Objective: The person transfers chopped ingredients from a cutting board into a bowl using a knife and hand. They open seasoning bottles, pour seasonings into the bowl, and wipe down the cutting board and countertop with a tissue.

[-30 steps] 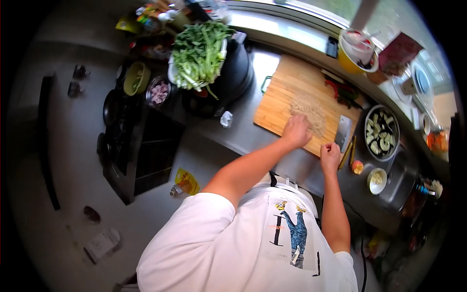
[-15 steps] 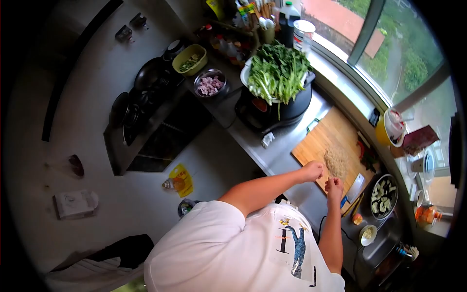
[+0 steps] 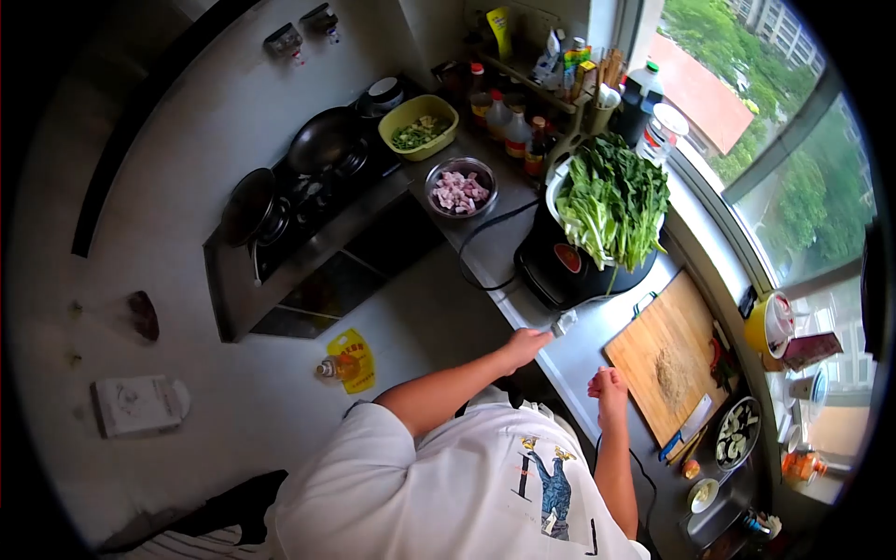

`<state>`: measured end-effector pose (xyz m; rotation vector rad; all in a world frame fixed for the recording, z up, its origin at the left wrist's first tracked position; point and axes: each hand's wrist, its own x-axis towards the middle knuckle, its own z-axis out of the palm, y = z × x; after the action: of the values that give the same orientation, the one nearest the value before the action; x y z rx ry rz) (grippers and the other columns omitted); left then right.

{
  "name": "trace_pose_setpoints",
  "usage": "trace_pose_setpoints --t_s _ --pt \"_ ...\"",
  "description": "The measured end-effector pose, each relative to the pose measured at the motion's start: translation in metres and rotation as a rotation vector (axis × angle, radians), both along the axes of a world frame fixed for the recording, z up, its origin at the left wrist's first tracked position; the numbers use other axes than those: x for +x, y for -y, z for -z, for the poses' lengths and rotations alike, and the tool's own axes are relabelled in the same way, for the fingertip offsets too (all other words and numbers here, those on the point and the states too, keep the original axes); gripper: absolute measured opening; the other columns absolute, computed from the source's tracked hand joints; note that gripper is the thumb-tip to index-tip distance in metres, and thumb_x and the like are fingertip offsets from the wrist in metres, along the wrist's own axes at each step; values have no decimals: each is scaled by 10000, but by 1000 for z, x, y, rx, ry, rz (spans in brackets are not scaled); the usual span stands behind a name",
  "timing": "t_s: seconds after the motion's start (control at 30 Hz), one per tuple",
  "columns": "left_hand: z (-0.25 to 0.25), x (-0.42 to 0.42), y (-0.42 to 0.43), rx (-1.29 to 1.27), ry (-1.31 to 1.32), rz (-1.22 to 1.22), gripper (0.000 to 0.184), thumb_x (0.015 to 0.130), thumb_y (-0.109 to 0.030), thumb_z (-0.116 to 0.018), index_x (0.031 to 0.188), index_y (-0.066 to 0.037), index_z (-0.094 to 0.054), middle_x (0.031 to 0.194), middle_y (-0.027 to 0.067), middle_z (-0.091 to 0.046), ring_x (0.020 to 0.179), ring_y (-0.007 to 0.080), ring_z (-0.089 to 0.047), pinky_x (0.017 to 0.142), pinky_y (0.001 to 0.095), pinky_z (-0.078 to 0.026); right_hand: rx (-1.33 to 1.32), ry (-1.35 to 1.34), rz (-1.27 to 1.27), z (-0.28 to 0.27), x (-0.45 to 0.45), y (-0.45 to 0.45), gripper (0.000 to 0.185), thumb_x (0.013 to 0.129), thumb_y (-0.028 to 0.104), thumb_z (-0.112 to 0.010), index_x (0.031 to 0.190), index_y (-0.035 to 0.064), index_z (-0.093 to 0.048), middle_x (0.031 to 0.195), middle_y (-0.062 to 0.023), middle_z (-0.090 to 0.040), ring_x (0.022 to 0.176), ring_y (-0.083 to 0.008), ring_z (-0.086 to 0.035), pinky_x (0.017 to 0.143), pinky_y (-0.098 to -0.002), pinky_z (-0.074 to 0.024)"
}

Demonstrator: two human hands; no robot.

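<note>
My left hand (image 3: 528,347) is over the counter's front edge, its fingers stretched towards a crumpled piece of white paper or plastic (image 3: 565,323). The fingertips are very close to it; whether they touch is unclear. Above the counter, left of the cutting board, my right hand (image 3: 609,385) is closed with its fingers curled; anything inside is hidden. The wooden cutting board (image 3: 644,336) carries a heap of finely chopped pale food (image 3: 672,375). A cleaver (image 3: 696,417) with a blue handle lies near the board's close end. Red and green peppers (image 3: 721,362) lie along its far side.
A black cooker (image 3: 583,285) bears a bowl of leafy greens (image 3: 611,201). Beyond are a metal bowl of diced meat (image 3: 460,189) and a green basin (image 3: 418,128). Sliced vegetables fill a bowl (image 3: 737,434) near the sink (image 3: 705,529). A black cord (image 3: 490,224) trails across the counter.
My hands have left the chopped heap and moved apart. My left hand has gone left to the crumpled white piece, and my right hand has drawn back off the board. The view has shifted.
</note>
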<state>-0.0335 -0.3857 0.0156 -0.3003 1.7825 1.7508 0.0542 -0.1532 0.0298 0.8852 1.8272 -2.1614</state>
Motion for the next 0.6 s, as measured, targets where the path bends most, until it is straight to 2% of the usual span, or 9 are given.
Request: trace_pose_setpoints --t_s 0.07,0.2,0.23,0.3,0.4,0.43,0.5,0.57,0.6 --pt "-13 -9 29 -83 -41 -141 506 986 -503 -565 658 -121 -524 584 -35 -430 491 95 -380 448 308 -306 39 37 -181 -2 -10 22 271 1011 294 -579 827 95 -563 687 -42 -604 568 -117 -547 554 -265 -463" --pt "-23 -40 84 55 100 -334 492 1005 -534 -516 676 -173 -460 559 -52 -399 440 72 -347 404 264 -272 89 50 -491 -18 -35 62 357 1016 303 -578 736 85 -544 620 -26 -572 540 -109 -512 528 -278 -415" --pt "-25 -50 95 7 30 -373 460 1015 -520 -502 714 -174 -470 579 -55 -405 452 54 -341 402 241 -263 117 59 -525 -17 -40 72 369 1014 307 -580 726 81 -543 612 -23 -566 540 -106 -503 527 -279 -410" --pt "-37 -84 124 -2 -68 -486 424 1022 -477 -507 794 -124 -564 640 -41 -458 476 59 -387 411 224 -293 241 116 -621 -41 -58 88 379 1013 312 -580 729 64 -547 606 -16 -557 548 -103 -488 537 -279 -404" --pt "-37 -168 181 -18 -344 -545 137 1004 -185 -523 999 -102 -631 674 -32 -519 490 58 -423 421 231 -342 128 48 -576 -45 -75 107 376 1002 332 -599 754 52 -561 632 1 -543 585 -97 -501 536 -281 -403" --pt "-44 -200 202 -103 -394 -545 142 1015 -172 -508 1031 -98 -628 699 -27 -545 512 62 -445 447 225 -368 124 62 -596 -47 -82 114 367 998 321 -608 759 46 -566 639 1 -553 599 -91 -489 556 -278 -403" --pt "-61 -268 244 -271 -505 -512 169 1031 -148 -483 1057 -82 -636 794 2 -628 599 69 -507 533 227 -432 184 59 -614 -45 -96 130 362 1004 305 -600 754 48 -557 633 2 -557 589 -91 -490 554 -275 -405" --pt "-49 -349 301 -489 -694 -485 160 1001 -95 -505 1035 -58 -658 847 20 -657 661 95 -550 598 256 -460 219 70 -620 -30 -111 149 352 1008 293 -599 761 47 -550 633 7 -557 585 -88 -490 550 -273 -409" --pt "-59 -382 317 -438 -729 -547 148 981 -65 -524 1010 -51 -668 868 27 -665 752 121 -591 679 277 -481 200 74 -596 -29 -123 160 353 998 295 -617 758 45 -549 641 10 -556 588 -87 -490 552 -270 -409"
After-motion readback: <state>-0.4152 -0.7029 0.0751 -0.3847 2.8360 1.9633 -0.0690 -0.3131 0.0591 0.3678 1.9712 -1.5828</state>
